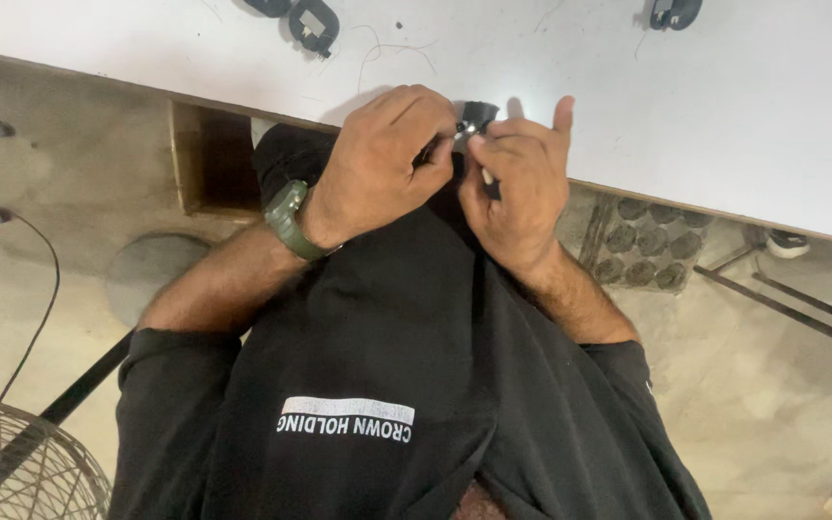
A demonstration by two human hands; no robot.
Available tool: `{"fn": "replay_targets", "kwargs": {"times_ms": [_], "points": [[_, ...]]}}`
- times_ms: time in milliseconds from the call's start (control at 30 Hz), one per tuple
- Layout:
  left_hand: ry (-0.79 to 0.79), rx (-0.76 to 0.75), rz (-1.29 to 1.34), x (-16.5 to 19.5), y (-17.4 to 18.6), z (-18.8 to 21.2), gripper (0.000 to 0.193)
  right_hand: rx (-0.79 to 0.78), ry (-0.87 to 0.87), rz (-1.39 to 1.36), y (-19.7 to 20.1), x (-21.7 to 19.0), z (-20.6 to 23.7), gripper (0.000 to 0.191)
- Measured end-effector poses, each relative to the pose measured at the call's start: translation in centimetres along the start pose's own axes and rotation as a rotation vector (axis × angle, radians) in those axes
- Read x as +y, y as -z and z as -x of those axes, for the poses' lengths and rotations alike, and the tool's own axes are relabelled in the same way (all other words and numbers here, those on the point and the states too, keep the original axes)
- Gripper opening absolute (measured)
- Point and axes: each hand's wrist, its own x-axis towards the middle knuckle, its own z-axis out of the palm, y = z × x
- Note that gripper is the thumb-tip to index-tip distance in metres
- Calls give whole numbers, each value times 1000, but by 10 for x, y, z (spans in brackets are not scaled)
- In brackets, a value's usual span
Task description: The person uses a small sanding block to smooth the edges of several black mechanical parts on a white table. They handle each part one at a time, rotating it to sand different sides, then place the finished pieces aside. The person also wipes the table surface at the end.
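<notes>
Both hands meet at the near edge of the white tabletop, pinching one small black part with a shiny metal bit. The left hand, a green watch on its wrist, curls closed over the part from the left; the right hand grips it with thumb and fingers, index finger raised. This looks like a fine fitting or threading step, calling for steady fingertip pressure. More black, rounded, clip-like pieces lie along the tabletop's far edge among thin loose wires. A wire fan guard stands on the floor
</notes>
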Motion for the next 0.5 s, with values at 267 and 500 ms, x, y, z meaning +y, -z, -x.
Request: {"fn": "replay_targets", "kwargs": {"times_ms": [267, 500], "points": [[196, 101, -670, -33, 72, 5, 36, 260, -151, -13, 32, 39, 1, 29], [-89, 16, -638, -34, 43, -6, 38, 53, -114, -22, 19, 13, -8, 25]]}}
